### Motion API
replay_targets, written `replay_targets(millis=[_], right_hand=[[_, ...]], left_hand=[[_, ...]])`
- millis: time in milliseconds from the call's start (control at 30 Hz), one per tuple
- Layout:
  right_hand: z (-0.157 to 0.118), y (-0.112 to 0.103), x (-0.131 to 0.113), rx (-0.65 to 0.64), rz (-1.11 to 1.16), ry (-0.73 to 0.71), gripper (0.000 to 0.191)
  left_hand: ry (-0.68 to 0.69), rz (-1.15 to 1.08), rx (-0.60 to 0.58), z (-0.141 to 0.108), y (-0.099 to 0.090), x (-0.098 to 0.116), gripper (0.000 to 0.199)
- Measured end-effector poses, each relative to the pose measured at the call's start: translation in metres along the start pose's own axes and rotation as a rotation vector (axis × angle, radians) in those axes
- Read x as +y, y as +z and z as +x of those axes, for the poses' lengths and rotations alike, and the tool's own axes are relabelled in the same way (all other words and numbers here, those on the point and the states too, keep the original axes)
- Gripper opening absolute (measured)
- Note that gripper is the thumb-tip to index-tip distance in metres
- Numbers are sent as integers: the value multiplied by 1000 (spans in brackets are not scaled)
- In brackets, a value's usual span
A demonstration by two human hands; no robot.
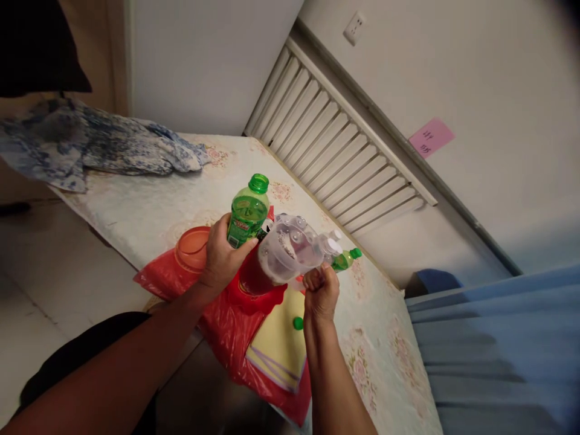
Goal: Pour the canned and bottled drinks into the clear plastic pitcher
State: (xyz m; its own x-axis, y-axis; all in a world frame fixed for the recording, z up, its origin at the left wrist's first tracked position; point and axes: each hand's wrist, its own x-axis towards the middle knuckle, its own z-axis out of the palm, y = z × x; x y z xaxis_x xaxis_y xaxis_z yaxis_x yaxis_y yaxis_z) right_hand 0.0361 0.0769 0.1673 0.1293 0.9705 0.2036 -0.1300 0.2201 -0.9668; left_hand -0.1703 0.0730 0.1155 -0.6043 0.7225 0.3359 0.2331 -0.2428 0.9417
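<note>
The left hand wraps around an uncapped green bottle; the right hand curls closed at the right side of a clear jug, apparently on its handle. The bottle is just left of the jug's mouth, long axis near to far, neck pointing far and slightly right. Nearer, a green cap lies on the worktop's yellow sheet.

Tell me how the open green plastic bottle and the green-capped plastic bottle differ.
The open green plastic bottle has no cap; the green-capped plastic bottle has one. The left hand grips the open bottle, while the capped one sits beyond the right hand. The open bottle is mostly visible; the capped one is partly hidden. Both are green.
</note>
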Motion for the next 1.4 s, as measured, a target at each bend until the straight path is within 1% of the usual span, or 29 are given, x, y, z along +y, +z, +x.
replay_targets(millis=[133,333,400,467,567,633,733,833,900,1000,1100,1167,1267,1333,1400], right_hand=[[-3,1,8,-11,30,1,48],[-9,-3,20,21,70,-18,45],[-10,-5,22,6,53,-35,46],[-9,-12,23,-22,-11,-60,45],[-6,-35,21,-33,-203,-109,37],[-8,-59,19,10,-359,-114,42],[-19,-97,22,73,-597,-65,47],[-39,-125,39,69,-791,-31,49],[-52,-136,56,40,-884,-14,53],[-68,-141,80,-5,-1006,-51,50],[-75,-140,91,-48,-1070,-115,42],[-75,-138,92,-57,-1086,-128,33],[-75,-136,88,-66,-1058,-119,23],[-75,-135,85,-53,-1005,-90,21],[-78,-134,80,-25,-930,-45,21]], left_hand=[[-4,-7,4,1,-1,0,57],[25,-26,17,1,1,-3,56],[28,-29,11,1,1,-4,55],[29,-31,4,1,1,-4,53],[18,-31,0,1,0,-3,53],[10,-21,4,0,-2,-2,54],[1,0,11,0,-3,0,53],[1,18,12,-2,-3,1,52],[7,29,16,-5,-3,0,52],[10,30,10,-13,-6,0,54],[-12,42,1,-24,-13,4,54],[-40,47,-1,-34,-19,11,54],[-66,16,-35,-56,-27,27,56],[-86,-18,-88,-74,-29,37,61],[-108,-52,-174,-95,-27,44,67]])
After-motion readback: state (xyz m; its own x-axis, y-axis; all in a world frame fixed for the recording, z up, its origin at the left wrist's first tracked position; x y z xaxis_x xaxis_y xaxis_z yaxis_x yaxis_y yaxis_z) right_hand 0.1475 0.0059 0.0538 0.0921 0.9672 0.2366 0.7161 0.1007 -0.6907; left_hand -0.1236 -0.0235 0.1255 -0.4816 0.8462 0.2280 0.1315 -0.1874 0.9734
